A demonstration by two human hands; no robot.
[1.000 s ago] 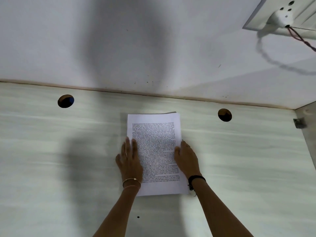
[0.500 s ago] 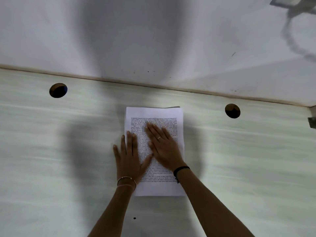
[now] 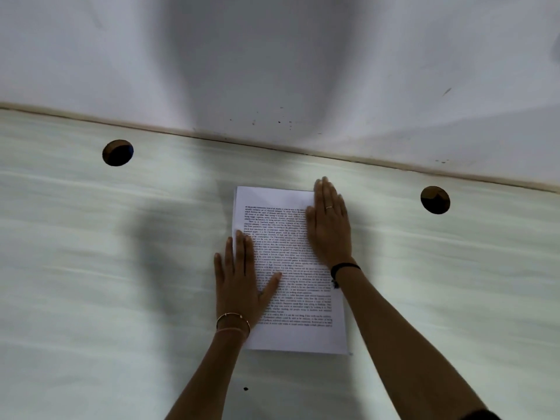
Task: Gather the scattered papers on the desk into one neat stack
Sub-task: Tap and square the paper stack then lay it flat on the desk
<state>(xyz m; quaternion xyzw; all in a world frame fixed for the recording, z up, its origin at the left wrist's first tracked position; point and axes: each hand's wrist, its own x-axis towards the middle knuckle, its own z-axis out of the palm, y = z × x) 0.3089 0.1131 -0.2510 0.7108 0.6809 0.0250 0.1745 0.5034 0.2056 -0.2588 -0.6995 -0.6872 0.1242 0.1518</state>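
Lying flat under both hands, left hand [image 3: 239, 277] and right hand [image 3: 328, 225], paper stack [image 3: 291, 286].

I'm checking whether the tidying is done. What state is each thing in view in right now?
paper stack: flat on the desk, print up, edges nearly flush.
left hand: flat, fingers straight, pressing the stack's left edge.
right hand: flat, fingers straight, on the stack's upper right corner.
left desk hole: uncovered, nothing through it.
right desk hole: uncovered, nothing through it.
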